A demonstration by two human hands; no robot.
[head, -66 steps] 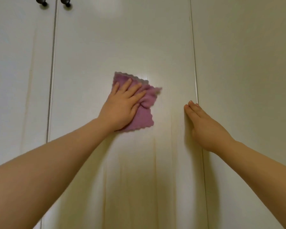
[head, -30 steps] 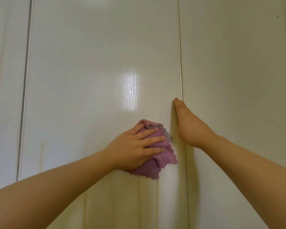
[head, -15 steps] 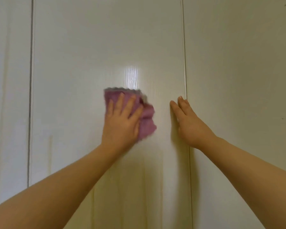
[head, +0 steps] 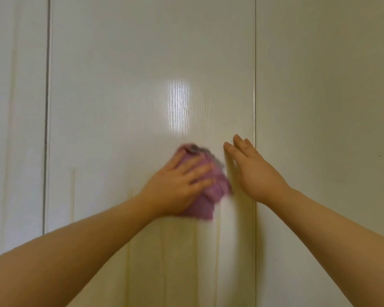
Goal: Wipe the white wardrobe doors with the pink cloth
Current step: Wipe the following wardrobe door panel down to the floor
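The field was filled by 3 white wardrobe door panels, separated by 2 vertical seams. The middle door [head: 129, 107] occupied the centre, flanked by the left door [head: 16, 129] and the right door [head: 324, 107]. A bright rectangular glare patch [head: 179, 107] was seen on the middle door, above the hands, and faint yellowish vertical streaks [head: 162, 262] were visible on the lower part of the same panel. 2 bare forearms were extended upward from the lower corners of the view. The left hand [head: 175, 187] was laid flat on the middle door with its fingers spread and pressed down over the pink cloth [head: 211, 191], so that the cloth was pinned against the panel rather than gripped in a fist. The cloth was bunched and blurred, and it protruded beyond the fingertips and below the right edge of the palm, just left of the right-hand seam. The right hand [head: 255, 171] was held open, fingers straight and close together, with nothing grasped; it was placed against the middle door, just beside the seam with the right door, and close to the cloth. Whether the 2 were touching could not be determined.
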